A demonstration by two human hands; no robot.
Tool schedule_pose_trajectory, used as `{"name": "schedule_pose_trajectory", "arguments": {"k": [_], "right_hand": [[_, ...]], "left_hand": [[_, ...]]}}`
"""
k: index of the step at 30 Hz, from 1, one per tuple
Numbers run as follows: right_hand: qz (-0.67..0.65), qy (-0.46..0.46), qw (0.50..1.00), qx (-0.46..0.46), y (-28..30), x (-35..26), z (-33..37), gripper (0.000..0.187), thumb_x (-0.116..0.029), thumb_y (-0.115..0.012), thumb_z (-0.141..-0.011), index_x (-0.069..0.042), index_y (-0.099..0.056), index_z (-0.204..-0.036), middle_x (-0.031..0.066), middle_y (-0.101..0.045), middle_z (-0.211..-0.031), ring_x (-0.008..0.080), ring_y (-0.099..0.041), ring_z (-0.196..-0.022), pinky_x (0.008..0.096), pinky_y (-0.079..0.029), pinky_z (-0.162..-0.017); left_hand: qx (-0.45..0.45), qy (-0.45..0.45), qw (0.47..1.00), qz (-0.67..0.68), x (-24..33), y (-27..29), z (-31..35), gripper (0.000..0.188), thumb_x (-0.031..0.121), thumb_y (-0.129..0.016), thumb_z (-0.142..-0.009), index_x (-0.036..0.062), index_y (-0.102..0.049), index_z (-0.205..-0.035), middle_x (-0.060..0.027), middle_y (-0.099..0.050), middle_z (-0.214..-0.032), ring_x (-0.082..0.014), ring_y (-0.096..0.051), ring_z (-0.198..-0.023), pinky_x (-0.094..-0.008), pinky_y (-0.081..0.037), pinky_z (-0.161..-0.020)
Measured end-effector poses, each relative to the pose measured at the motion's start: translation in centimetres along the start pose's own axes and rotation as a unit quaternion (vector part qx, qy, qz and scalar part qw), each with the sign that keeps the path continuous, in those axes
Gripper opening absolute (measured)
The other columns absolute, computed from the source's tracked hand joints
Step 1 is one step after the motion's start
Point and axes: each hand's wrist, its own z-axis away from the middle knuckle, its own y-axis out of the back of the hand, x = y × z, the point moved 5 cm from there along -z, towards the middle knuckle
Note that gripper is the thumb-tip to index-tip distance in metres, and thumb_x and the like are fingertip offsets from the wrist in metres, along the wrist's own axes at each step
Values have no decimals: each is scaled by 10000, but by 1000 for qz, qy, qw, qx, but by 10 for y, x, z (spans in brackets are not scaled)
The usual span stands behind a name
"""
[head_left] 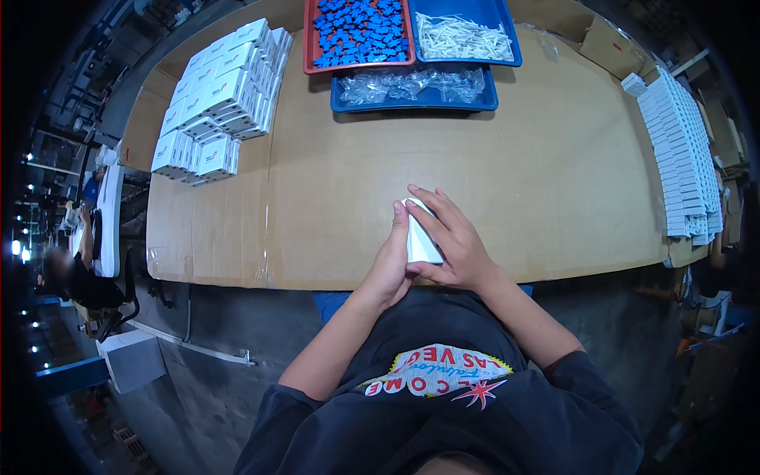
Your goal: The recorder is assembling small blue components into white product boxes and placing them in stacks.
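Close to the front edge of the cardboard-covered table point(340, 206), a small white box point(420, 239) is held between both of my hands. My left hand point(389, 260) presses along its left side with the thumb up. Over the top and right side curves my right hand point(461, 244), its fingertips meeting at the far end and its thumb at the near end. The fingers cover much of the box, and I cannot tell whether its flaps are closed.
Stacked white boxes point(207, 95) stand at the left, and more white pieces point(679, 154) at the right edge. At the back are a red tray point(360, 67) of blue parts, a blue tray point(467, 62) of white sticks and another blue tray point(412, 110) of clear bags. A person point(79, 273) sits far left.
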Motion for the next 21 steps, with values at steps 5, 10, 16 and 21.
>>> {"name": "schedule_pose_trajectory", "arguments": {"k": [5,10,16,21], "right_hand": [[-19,45,998,38,-4,-3,4,797,-507,-735,-904,46,-550,-1447,281,-540,-1476,461,-577,-1313,549,-467,-1104],[-52,61,993,85,-8,-1,11,789,-514,-723,-919,93,-574,-1401,311,-578,-1413,487,-608,-1261,517,-505,-1050],[-75,50,990,112,-6,1,17,801,-547,-667,-970,119,-558,-1401,334,-573,-1397,478,-611,-1265,498,-503,-1053],[-388,-104,876,268,10,20,10,791,-558,-563,-1050,65,-424,-1517,247,-481,-1503,326,-533,-1366,452,-391,-1170]], "left_hand": [[19,-2,1000,23,-5,2,6,699,678,-340,-1082,112,-512,-1453,-78,-694,-1199,-177,-706,-1055,-333,-591,-860],[-9,-15,999,49,-16,10,1,618,641,-388,-1090,126,-556,-1388,-53,-704,-1163,-146,-706,-1020,-320,-591,-837],[6,-12,997,71,-17,7,0,589,611,-396,-1100,111,-593,-1342,-52,-725,-1105,-155,-727,-957,-336,-599,-835],[-97,-8,981,166,-17,21,-19,789,651,-250,-1099,6,-514,-1467,-194,-680,-1328,-347,-692,-1205,-494,-568,-1041]]}}
